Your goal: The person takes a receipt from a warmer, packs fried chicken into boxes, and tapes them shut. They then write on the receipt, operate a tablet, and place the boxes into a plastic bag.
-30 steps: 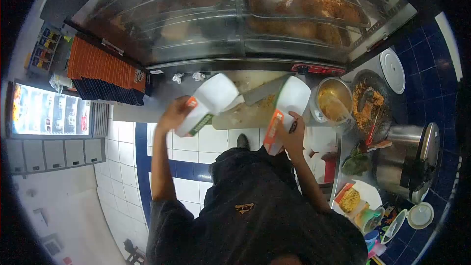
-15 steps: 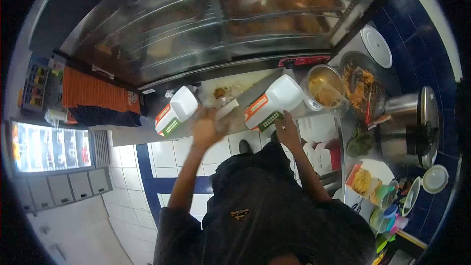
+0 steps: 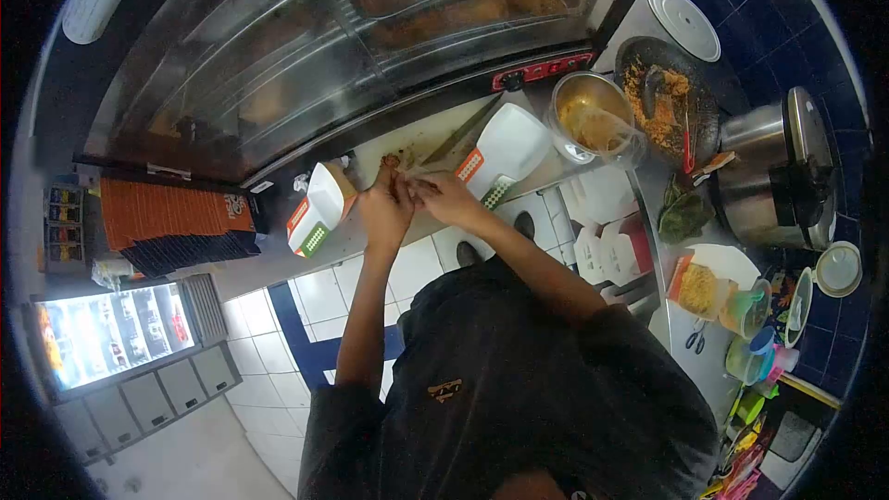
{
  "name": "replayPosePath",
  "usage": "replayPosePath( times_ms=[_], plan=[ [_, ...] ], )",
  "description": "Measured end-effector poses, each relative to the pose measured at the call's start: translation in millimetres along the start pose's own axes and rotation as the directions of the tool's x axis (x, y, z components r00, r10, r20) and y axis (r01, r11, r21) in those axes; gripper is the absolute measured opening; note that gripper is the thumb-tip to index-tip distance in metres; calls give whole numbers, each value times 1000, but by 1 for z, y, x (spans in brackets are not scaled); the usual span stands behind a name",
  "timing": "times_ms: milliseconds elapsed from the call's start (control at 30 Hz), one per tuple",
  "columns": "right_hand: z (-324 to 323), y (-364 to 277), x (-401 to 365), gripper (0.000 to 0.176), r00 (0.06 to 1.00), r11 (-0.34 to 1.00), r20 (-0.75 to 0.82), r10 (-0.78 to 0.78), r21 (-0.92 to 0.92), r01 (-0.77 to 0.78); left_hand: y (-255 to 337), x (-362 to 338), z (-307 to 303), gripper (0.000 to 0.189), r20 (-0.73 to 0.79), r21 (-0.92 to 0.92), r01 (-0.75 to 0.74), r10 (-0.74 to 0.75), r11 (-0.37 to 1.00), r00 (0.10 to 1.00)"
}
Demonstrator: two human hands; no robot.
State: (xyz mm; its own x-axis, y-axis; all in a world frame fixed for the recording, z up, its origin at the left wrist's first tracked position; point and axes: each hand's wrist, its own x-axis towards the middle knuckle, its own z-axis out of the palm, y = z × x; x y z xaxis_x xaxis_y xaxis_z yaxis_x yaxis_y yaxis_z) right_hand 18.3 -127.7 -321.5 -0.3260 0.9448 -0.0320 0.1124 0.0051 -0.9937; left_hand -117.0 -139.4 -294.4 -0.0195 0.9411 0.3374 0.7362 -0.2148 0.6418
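1. The brown bit of food (image 3: 391,163) lies at the left end of the cutting board (image 3: 435,136). The board is on the worktop (image 3: 356,239), just under the big glass case (image 3: 370,37) of fried food.
2. The person's left hand (image 3: 384,208) reaches up to that bit. Its fingers are bunched on it and seem to pinch it (it is small and a little blurry).
3. The right hand (image 3: 446,199) touches the left hand. Its fingers are close together and curl toward the left hand. It is not clear if they hold anything.
4. A knife (image 3: 463,130) lies on the board, just right of the brown bit. No hand is on it.
5. The left white box (image 3: 319,208) and the right white box (image 3: 505,153) lie on the worktop, one on each side of the hands. Nobody is touching them.
6. So the boxes look set down and ready. No food can be seen in either one, so filling looks not yet done, and the work on the board seems to be near its start.
7. Farther right stand a metal pot (image 3: 588,116) of yellow sauce, a dark pan (image 3: 662,93) of orange rice and a silver cooker (image 3: 778,167).
8. Far to the left is a stack of orange boxes (image 3: 171,218).
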Motion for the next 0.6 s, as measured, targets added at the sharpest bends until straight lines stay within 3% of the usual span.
replayPosePath(
  times_ms=[67,133,167,233,267,300,367,400,433,500,533,600],
  plan=[
    [5,-7,20,20,999,1000,-46,-2,-22,1,17,7,-13,3,-41,-84,36,-40,996,998],
    [4,-22,32,19,950,935,-12,312,179,-305,48,13,-33,2,-87,98,-21,29,995,996],
    [2,-28,35,19,953,939,-12,303,174,-297,54,15,-36,2,-97,97,-24,34,995,995],
    [-5,-38,34,20,920,851,-163,356,463,-247,63,11,-41,1,-114,148,-152,169,977,979],
    [-10,-43,32,24,941,778,-130,313,604,-175,66,8,-42,5,-87,167,-192,208,967,974],
    [-13,-51,30,24,944,784,-129,305,597,-171,71,5,-41,5,-98,166,-192,210,967,973],
    [-18,-68,22,36,924,526,-54,379,834,-167,80,1,-38,8,9,147,-253,255,956,967],
    [-21,-76,14,53,946,570,-54,320,809,-146,73,-2,-27,8,-10,75,-274,276,959,961],
    [-25,-81,10,53,948,579,-63,311,804,-136,77,-2,-25,8,-19,70,-283,285,957,958],
    [-34,-88,7,58,878,563,-34,478,779,-276,87,-4,-22,8,-30,-96,-295,294,951,955],
    [-37,-86,6,58,881,570,-41,471,776,-269,88,-7,-19,2,-15,-175,-285,287,942,958],
    [-44,-82,9,68,956,710,-189,227,704,-29,90,-7,-13,3,-4,-235,-271,278,934,961]
  ],
)
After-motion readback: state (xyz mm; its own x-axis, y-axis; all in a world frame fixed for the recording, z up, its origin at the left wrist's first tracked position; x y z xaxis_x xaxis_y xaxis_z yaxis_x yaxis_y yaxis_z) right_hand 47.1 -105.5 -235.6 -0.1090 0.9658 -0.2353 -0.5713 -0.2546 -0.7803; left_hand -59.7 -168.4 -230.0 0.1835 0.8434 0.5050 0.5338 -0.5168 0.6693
